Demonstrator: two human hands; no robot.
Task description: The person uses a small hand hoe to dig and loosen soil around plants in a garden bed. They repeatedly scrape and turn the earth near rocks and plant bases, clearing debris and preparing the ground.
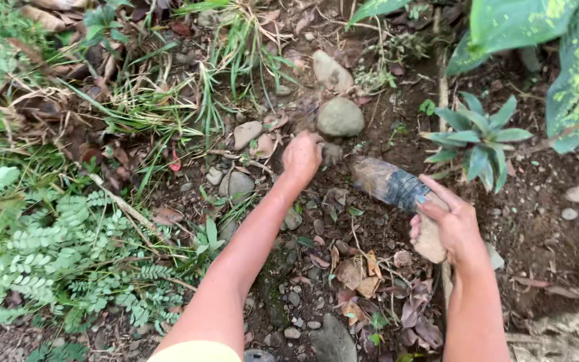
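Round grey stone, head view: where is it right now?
The round grey stone lies upper centre on the soil, just above the left hand and below a paler stone.

rough wooden handle (430, 238), matt grey stone (340, 117)

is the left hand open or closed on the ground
Closed: the left hand is curled into a fist, knuckles up, on the soil beside a grey stone.
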